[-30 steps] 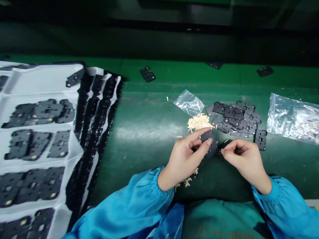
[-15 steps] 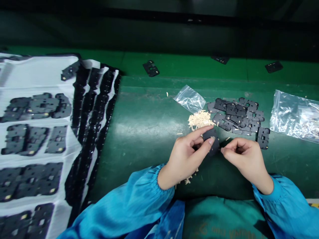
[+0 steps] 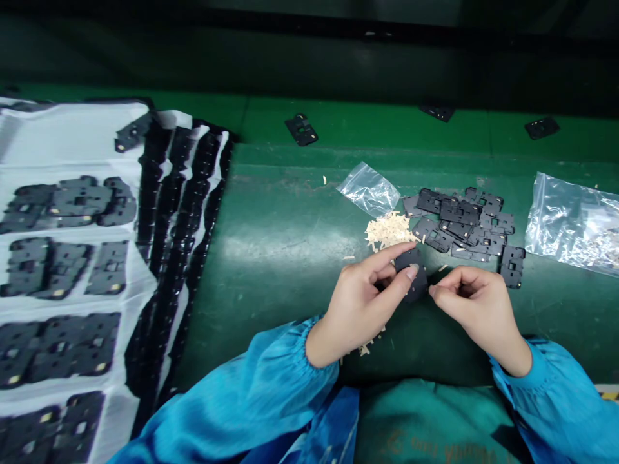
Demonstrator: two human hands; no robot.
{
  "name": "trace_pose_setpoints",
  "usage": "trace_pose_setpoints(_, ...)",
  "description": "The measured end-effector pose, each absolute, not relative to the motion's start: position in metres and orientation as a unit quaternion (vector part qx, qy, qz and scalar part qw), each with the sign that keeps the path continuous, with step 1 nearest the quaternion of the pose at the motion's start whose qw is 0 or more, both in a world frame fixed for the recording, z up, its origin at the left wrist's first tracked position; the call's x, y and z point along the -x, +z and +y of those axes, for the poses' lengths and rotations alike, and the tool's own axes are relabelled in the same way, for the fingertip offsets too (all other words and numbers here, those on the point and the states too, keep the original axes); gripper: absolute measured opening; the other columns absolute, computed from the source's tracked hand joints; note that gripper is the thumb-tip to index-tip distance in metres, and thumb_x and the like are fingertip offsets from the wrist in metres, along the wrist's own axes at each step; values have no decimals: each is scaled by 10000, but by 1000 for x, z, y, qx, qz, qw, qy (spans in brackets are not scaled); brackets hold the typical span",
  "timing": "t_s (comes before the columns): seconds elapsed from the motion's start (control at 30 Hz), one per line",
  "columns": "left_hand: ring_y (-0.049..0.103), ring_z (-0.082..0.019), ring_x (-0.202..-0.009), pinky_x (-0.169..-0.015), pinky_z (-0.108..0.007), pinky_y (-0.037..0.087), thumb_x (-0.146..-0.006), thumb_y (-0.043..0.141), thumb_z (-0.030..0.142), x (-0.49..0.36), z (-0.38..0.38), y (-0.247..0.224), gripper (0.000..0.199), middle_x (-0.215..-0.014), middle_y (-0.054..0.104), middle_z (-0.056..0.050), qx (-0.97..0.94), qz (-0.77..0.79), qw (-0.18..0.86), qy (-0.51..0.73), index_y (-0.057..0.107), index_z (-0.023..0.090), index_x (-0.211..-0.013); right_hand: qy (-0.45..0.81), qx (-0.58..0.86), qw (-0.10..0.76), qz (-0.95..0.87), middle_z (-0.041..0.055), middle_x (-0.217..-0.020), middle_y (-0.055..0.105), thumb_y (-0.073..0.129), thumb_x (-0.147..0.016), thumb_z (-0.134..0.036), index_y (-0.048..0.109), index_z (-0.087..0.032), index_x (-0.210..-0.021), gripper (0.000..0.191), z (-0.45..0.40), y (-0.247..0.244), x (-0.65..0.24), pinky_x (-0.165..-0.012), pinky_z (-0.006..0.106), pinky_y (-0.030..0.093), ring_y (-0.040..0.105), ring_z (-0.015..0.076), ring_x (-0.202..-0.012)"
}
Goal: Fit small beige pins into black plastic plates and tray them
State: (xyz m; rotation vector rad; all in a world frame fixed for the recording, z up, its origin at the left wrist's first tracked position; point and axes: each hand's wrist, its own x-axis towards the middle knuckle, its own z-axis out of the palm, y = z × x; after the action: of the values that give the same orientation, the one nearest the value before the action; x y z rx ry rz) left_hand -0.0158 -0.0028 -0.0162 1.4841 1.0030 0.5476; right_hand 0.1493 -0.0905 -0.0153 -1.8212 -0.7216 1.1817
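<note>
Between the thumb and fingers of my left hand (image 3: pixel 365 290) is a flat black plastic plate (image 3: pixel 414 283), held tilted above the green bench. My right hand (image 3: pixel 476 306) is closed in a pinch just right of the plate's edge; whatever its fingertips hold is too small to make out. Beyond the left fingers lies a heap of small cream-coloured strips (image 3: pixel 389 230). A pile of similar black plates (image 3: pixel 459 219) rests behind my right hand, with one plate (image 3: pixel 512 266) lying at its right side.
On the left, white sheeting (image 3: pixel 58 138) with black folded edges carries rows of black plates (image 3: pixel 82 196). A small clear bag (image 3: pixel 368 187) lies behind the strips, and a larger clear bag (image 3: pixel 570 222) at right. Single plates, one here (image 3: pixel 302 129), lie along the back.
Both hands keep nearly the same pose, with the plate still in the left. The view has shifted slightly, so the back plates appear a little further right.
</note>
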Motion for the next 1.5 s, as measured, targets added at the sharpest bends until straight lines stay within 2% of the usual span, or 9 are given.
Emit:
trace_pose_setpoints(0.67, 324, -84, -462, -473, -224, 316, -944, 663, 259, 15, -3, -14, 371, -514, 369, 100, -633, 421, 602, 244, 712, 150, -1294, 486, 718, 412, -282, -16, -560, 602, 763, -719, -275, 704, -200, -608, 146, -91, -16, -151, -506, 257, 366, 478, 124, -532)
trace_pose_setpoints(0.9, 460, -98, -495, -506, -222, 374, -938, 681, 274, 14, -1, -17, 400, -532, 467, 75, -597, 417, 641, 242, 700, 155, -1319, 484, 718, 415, -279, -18, -554, 605, 761, -707, -267, 704, -195, -604, 138, -91, -15, -150, -504, 250, 366, 472, 116, -528)
trace_pose_setpoints(1.27, 527, -114, -519, -550, -229, 510, -909, 713, 318, 16, 3, -14, 463, -581, 587, 39, -539, 412, 699, 226, 683, 136, -1334, 501, 708, 410, -282, -33, -537, 566, 764, -717, -306, 688, -175, -638, 170, -85, -11, -152, -482, 232, 324, 438, 96, -509)
trace_pose_setpoints(1.33, 499, -110, -508, -538, -227, 490, -905, 714, 330, 15, 4, -15, 471, -572, 580, 40, -541, 418, 696, 219, 684, 140, -1334, 511, 702, 414, -274, -34, -542, 558, 770, -714, -327, 685, -173, -653, 186, -84, -9, -153, -478, 229, 316, 431, 94, -509)
trace_pose_setpoints(1.5, 412, -91, -492, -495, -202, 349, -904, 715, 334, 17, 4, -16, 441, -528, 491, 66, -548, 426, 687, 217, 704, 148, -1304, 523, 697, 421, -250, -46, -506, 498, 767, -724, -395, 652, -175, -635, 264, -83, -7, -157, -463, 229, 286, 390, 88, -488)
